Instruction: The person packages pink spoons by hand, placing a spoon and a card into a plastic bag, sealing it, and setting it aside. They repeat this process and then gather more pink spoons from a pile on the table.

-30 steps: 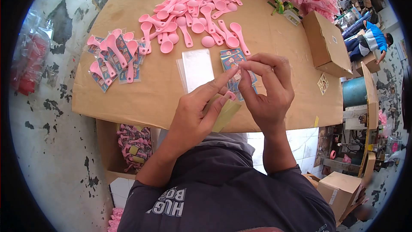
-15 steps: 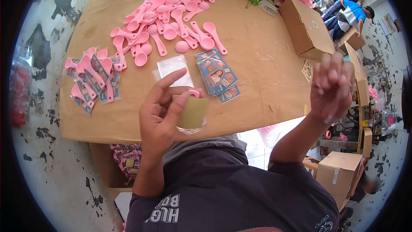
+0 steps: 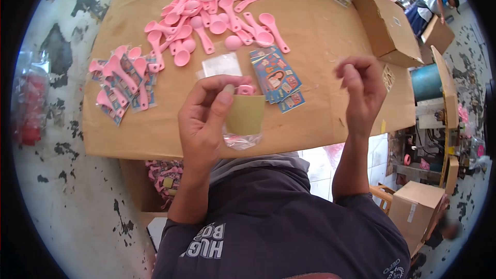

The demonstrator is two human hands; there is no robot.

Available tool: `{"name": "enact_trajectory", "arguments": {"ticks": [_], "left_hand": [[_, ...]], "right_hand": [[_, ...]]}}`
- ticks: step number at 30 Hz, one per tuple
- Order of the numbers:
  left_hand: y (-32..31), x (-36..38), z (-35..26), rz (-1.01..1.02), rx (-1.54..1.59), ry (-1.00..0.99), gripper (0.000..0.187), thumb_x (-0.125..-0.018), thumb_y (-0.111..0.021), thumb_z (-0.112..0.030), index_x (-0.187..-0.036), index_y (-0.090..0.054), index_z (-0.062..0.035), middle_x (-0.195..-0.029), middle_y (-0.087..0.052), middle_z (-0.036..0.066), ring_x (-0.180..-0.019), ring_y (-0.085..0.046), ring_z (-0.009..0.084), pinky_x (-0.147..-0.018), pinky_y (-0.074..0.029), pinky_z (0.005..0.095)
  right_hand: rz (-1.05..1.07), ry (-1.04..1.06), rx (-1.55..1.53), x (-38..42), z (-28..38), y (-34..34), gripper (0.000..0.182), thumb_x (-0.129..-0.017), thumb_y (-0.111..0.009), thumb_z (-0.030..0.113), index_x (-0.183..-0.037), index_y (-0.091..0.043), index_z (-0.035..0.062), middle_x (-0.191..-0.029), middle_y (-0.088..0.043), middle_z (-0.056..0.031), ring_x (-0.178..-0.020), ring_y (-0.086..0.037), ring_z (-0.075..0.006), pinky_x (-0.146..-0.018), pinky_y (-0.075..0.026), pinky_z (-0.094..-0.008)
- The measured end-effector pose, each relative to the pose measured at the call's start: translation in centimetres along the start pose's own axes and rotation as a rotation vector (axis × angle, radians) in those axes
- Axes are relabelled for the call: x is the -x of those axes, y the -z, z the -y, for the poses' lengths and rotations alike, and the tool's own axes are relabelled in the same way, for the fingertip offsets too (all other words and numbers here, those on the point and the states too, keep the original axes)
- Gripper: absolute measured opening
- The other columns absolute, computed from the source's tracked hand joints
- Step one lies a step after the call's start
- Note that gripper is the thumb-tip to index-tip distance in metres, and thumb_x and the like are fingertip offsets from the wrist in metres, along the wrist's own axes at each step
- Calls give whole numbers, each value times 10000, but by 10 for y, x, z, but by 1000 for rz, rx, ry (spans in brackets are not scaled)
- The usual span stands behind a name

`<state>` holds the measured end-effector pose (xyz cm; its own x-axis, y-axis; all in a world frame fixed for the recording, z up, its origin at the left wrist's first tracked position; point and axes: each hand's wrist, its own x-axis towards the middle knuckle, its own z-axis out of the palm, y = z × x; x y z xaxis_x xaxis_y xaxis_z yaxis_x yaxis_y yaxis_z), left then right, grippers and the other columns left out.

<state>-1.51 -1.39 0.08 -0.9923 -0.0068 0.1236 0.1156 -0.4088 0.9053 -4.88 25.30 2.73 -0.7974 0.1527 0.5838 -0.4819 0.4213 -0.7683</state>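
Note:
My left hand (image 3: 204, 116) is closed on a clear plastic bag (image 3: 243, 141) that holds a pink measuring spoon (image 3: 245, 90) and an olive-backed card (image 3: 246, 115). The spoon's handle end shows at the top of the card. Off to the right, my right hand (image 3: 361, 85) is raised over the table with its fingers curled in; whatever it pinches, if anything, is blurred. Just beyond my left hand lie a stack of clear bags (image 3: 221, 65) and a fanned stack of blue printed cards (image 3: 276, 75).
A heap of loose pink spoons (image 3: 212, 13) covers the table's far part. Bagged spoons (image 3: 124, 80) are piled at the left. A cardboard box (image 3: 385, 26) stands at the right edge. Below the table is a box of packed pieces (image 3: 165, 178). Another person (image 3: 431, 8) works at the far right.
My right hand has moved left and toward the middle, its fingers curling in. My left hand still holds the bagged spoon, its index finger now bent over the top. The whole view has shifted slightly.

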Motion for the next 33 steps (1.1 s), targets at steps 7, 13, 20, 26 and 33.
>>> {"name": "enact_trajectory", "arguments": {"ticks": [7,13,20,26,33], "left_hand": [[-10,1,-2,-17,7,-75,220,-1032,-580,-91,-1197,-593,54,-1170,-674,160,-1029,-686,180,-927,-559,326],[-24,-4,5,22,31,-48,210,-1017,-618,-83,-1186,-617,42,-1110,-689,109,-1022,-665,126,-907,-542,280],[-27,-3,-2,108,-126,59,221,-1016,-617,-53,-1198,-646,68,-1107,-726,127,-1012,-683,133,-875,-550,271],[-21,1,-5,185,-104,-24,182,-1013,-599,-15,-1163,-667,63,-1070,-740,125,-953,-697,121,-821,-561,255],[0,12,-1,204,-155,-150,140,-996,-552,42,-1074,-668,52,-1060,-740,117,-971,-687,106,-825,-542,239]], "right_hand": [[197,-11,-227,11,11,-38,93,-936,-710,82,-949,-650,13,-849,-653,-6,-741,-569,-47,-606,-410,-207],[454,-286,-470,24,19,-52,132,-964,-711,115,-1063,-699,28,-915,-689,8,-760,-574,-17,-608,-410,-198],[475,-433,-593,20,16,-41,102,-983,-676,65,-1070,-692,13,-949,-693,18,-847,-613,-25,-693,-451,-191],[489,-345,-725,16,21,-34,63,-986,-649,17,-1014,-699,-9,-966,-678,-23,-844,-611,-57,-715,-467,-212],[605,-238,-656,15,22,-36,130,-945,-585,-72,-924,-705,-25,-936,-639,-54,-797,-574,-92,-688,-452,-247]]}}
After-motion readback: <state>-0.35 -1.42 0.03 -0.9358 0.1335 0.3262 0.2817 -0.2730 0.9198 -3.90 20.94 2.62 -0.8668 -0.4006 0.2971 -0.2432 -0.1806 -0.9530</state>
